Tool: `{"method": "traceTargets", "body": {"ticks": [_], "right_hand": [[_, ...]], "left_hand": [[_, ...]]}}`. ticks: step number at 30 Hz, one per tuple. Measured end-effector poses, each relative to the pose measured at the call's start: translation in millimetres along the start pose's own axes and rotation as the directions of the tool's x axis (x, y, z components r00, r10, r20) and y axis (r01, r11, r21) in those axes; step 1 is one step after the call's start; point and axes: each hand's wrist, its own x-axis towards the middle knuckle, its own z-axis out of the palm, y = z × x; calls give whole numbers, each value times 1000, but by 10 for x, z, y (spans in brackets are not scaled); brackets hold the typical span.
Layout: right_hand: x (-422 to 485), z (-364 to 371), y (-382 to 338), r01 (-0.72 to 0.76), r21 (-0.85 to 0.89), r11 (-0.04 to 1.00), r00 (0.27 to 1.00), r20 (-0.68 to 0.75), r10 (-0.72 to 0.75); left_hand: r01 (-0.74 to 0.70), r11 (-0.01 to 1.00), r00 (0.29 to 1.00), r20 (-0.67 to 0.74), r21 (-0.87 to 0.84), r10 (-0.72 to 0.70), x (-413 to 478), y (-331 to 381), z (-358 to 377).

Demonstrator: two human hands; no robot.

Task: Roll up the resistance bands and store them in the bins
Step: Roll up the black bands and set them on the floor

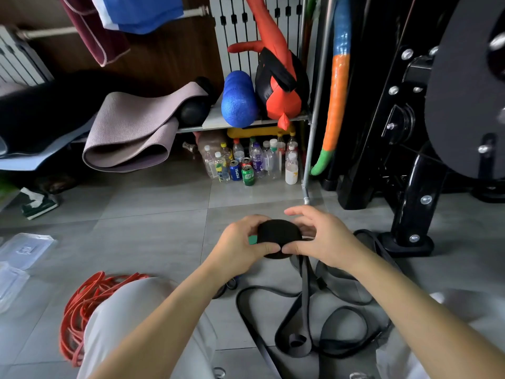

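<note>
A black resistance band, wound into a thick round roll [278, 236], is held above the tiled floor at centre. My left hand [240, 246] grips its left side, with a small green tag showing by the fingers. My right hand [319, 239] grips the right side, thumb pressed on the front. The band's loose tail [304, 291] hangs down from the roll to a tangle of black bands [322, 326] on the floor. A pile of red bands [82, 307] lies at lower left, partly hidden by my knee. Clear plastic bins [24, 250] sit at the far left.
A shelf rack at the back holds yoga mats [131, 132], a blue foam roller [239, 99] and a red punching bag. Several bottles and cans [246, 162] stand under it. A black gym machine [410, 132] fills the right side, its foot close to the bands.
</note>
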Motion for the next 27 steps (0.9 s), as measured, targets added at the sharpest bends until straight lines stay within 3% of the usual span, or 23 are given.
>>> {"method": "traceTargets", "body": {"ticks": [3, 8, 17, 20, 23, 25, 27], "right_hand": [[9, -75, -16, 19, 23, 1000, 1000, 3, -19], [27, -104, -42, 52, 189, 981, 997, -60, -41], [54, -141, -93, 110, 283, 953, 991, -102, -84], [44, -74, -105, 146, 207, 967, 988, -88, -130], [58, -60, -68, 167, 286, 944, 978, -170, -122], [61, -86, -62, 181, 297, 938, 973, -194, -126], [61, -120, -58, 190, 244, 951, 970, -194, -144]], "left_hand": [[-15, 976, 999, -39, -215, 7, 20, 9, -42], [-6, 849, 999, -39, -529, -18, 1, 74, -70], [22, 780, 1000, 1, -626, -28, 56, 146, -174], [22, 706, 1000, 4, -707, -26, 71, 159, -178], [77, 589, 997, 75, -804, -28, 49, 201, -125], [117, 651, 993, 99, -750, -65, 40, 261, -132], [41, 914, 999, 32, -404, -31, 57, 355, -211]]}}
